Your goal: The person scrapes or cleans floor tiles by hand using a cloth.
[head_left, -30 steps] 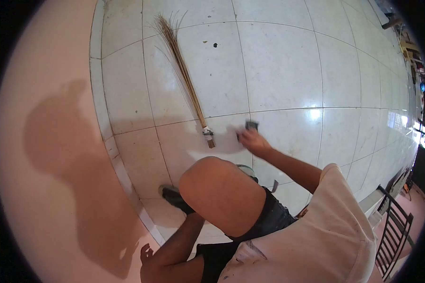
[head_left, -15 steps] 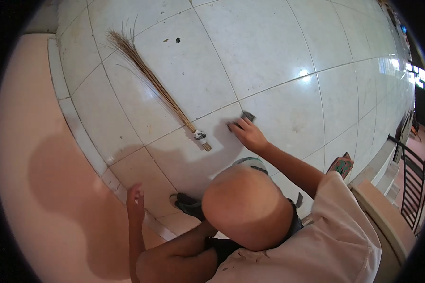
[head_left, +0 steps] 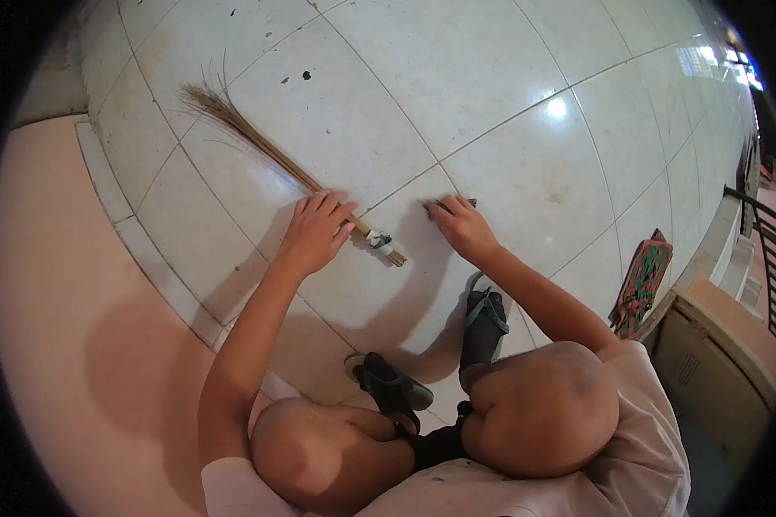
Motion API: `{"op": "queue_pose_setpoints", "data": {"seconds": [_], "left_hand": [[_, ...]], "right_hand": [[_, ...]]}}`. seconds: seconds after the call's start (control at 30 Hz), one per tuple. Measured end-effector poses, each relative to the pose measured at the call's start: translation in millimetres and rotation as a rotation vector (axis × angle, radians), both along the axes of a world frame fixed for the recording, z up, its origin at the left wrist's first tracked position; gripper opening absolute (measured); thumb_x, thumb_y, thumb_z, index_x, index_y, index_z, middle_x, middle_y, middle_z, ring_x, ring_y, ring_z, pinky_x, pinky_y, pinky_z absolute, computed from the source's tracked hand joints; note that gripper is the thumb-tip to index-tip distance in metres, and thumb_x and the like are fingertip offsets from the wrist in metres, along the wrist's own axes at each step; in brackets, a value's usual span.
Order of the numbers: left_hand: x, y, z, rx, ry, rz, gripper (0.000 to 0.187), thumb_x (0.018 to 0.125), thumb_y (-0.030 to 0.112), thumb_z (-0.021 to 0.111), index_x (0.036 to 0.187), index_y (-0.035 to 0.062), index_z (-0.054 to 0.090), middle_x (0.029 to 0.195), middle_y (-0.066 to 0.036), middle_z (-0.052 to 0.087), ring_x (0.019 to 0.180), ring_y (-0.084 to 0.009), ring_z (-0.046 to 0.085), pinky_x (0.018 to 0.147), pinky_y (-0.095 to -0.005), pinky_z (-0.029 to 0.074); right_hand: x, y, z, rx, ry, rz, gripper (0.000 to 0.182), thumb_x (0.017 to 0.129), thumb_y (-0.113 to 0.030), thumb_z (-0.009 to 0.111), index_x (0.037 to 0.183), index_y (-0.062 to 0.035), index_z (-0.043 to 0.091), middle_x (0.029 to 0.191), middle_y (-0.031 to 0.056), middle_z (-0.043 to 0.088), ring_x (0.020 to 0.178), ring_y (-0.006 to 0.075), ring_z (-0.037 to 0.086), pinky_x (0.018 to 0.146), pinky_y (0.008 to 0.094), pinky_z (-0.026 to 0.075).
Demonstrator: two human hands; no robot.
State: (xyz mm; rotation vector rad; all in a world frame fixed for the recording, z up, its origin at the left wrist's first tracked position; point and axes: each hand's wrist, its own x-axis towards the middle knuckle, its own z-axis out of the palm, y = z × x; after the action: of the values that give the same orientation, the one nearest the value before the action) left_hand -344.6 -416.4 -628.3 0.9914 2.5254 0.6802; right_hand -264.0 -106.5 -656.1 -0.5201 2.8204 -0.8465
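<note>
A stick broom (head_left: 272,151) lies on the tiled floor, its thin bristle ends spreading to the upper left. White wrapping binds its handle end. Over the sticks just above this wrapping is my left hand (head_left: 321,231), fingers bent across them and thumb on the near side. To the right of the broom, my right hand (head_left: 464,231) is low against the floor, its fingers closed over a small dark grey piece (head_left: 472,202). Only the edges of that piece show past the fingers, and I cannot tell what it is.
Small dark bits (head_left: 306,76) are scattered on the tiles (head_left: 491,60). A pink wall (head_left: 52,284) runs along the left. My feet in sandals (head_left: 486,314) are close below the hands. A red and green patterned item (head_left: 643,280) stands at right, near a dark railing (head_left: 772,258).
My left hand has come from beside the wall up to the broom and closed over its sticks. My right hand stays on the dark piece. My knees have parted and the view has shifted.
</note>
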Motion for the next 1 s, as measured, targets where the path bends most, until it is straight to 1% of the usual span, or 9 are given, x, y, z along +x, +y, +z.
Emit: {"op": "queue_pose_setpoints", "data": {"seconds": [0.1, 0.3, 0.33, 0.5, 0.53, 0.7, 0.83, 0.93, 1.0], "left_hand": [[13, -28, -2, -0.13, -0.084, 0.054, 0.025, 0.093, 0.022, 0.062, 0.113, 0.0071, 0.062, 0.115, -0.011, 0.06, 0.114, -0.0306, 0.054, 0.095, -0.0466, 0.041], [79, -124, -16, -0.189, 0.038, 0.662, 0.014, 0.094, 0.016, 0.06, 0.104, 0.0071, 0.064, 0.104, -0.012, 0.061, 0.098, -0.0305, 0.059, 0.085, -0.0471, 0.045], [94, -134, -17, -0.196, 0.034, 0.646, 0.014, 0.094, 0.016, 0.06, 0.104, 0.0071, 0.064, 0.104, -0.012, 0.061, 0.098, -0.0305, 0.059, 0.085, -0.0471, 0.045], [123, -115, -41, -0.358, 0.262, 1.05, 0.025, 0.096, 0.024, 0.057, 0.117, 0.0094, 0.059, 0.119, -0.014, 0.055, 0.116, -0.0365, 0.047, 0.097, -0.0567, 0.035], [122, -114, -54, -0.403, 0.21, 1.114, 0.03, 0.098, 0.028, 0.054, 0.123, 0.0105, 0.055, 0.126, -0.014, 0.051, 0.121, -0.0395, 0.041, 0.1, -0.0603, 0.029], [104, -108, -88, -0.383, 0.25, 1.299, 0.031, 0.101, 0.03, 0.05, 0.124, 0.0098, 0.053, 0.127, -0.014, 0.051, 0.119, -0.0396, 0.043, 0.097, -0.0604, 0.032], [110, -106, -77, -0.411, 0.296, 1.227, 0.031, 0.104, 0.033, 0.046, 0.125, 0.0108, 0.052, 0.126, -0.014, 0.051, 0.117, -0.0397, 0.045, 0.094, -0.0597, 0.034], [106, -107, -75, -0.397, 0.356, 1.208, 0.032, 0.104, 0.034, 0.046, 0.125, 0.0112, 0.052, 0.126, -0.014, 0.05, 0.116, -0.0395, 0.045, 0.094, -0.0595, 0.035], [103, -106, -78, -0.436, 0.314, 1.23, 0.033, 0.104, 0.035, 0.045, 0.126, 0.0114, 0.052, 0.127, -0.014, 0.05, 0.116, -0.0392, 0.045, 0.094, -0.0595, 0.035]], "right_hand": [[56, 28, 6, -0.014, 0.001, -0.07, 0.03, 0.081, 0.0, 0.063, 0.112, 0.0016, 0.064, 0.097, 0.0124, 0.055, 0.09, 0.0306, 0.057, 0.078, 0.0398, 0.051], [46, 25, -8, 0.057, 0.012, -0.001, 0.025, 0.082, -0.004, 0.06, 0.106, -0.0007, 0.062, 0.101, 0.0119, 0.055, 0.093, 0.0299, 0.056, 0.083, 0.0379, 0.05], [31, 15, -12, 0.053, 0.07, 0.001, 0.023, 0.081, -0.003, 0.06, 0.104, -0.0008, 0.061, 0.101, 0.0116, 0.055, 0.093, 0.0295, 0.055, 0.082, 0.0378, 0.05], [-16, -23, -18, 0.067, 0.078, -0.147, 0.025, 0.082, -0.002, 0.058, 0.106, -0.0024, 0.061, 0.104, 0.0123, 0.054, 0.093, 0.0305, 0.055, 0.082, 0.0404, 0.051], [-5, -19, -19, 0.076, 0.082, -0.16, 0.025, 0.082, -0.002, 0.058, 0.106, -0.0024, 0.061, 0.104, 0.0123, 0.054, 0.093, 0.0305, 0.055, 0.082, 0.0404, 0.051], [93, 30, 10, 0.037, -0.034, -0.192, 0.026, 0.085, -0.004, 0.06, 0.11, -0.0047, 0.066, 0.1, 0.0134, 0.058, 0.095, 0.0328, 0.06, 0.08, 0.0399, 0.053], [171, 118, 9, -0.038, -0.091, -0.795, 0.027, 0.081, -0.002, 0.063, 0.107, -0.0027, 0.068, 0.096, 0.0172, 0.062, 0.094, 0.0351, 0.063, 0.08, 0.0405, 0.052], [215, 155, 9, 0.123, -0.09, -1.066, 0.021, 0.081, -0.002, 0.067, 0.102, -0.0011, 0.069, 0.095, 0.0167, 0.063, 0.091, 0.0343, 0.064, 0.078, 0.0402, 0.052], [217, 166, -4, 0.284, -0.031, -1.39, 0.018, 0.081, -0.002, 0.067, 0.099, -0.0003, 0.069, 0.095, 0.0165, 0.064, 0.087, 0.033, 0.063, 0.077, 0.0402, 0.051]]}}
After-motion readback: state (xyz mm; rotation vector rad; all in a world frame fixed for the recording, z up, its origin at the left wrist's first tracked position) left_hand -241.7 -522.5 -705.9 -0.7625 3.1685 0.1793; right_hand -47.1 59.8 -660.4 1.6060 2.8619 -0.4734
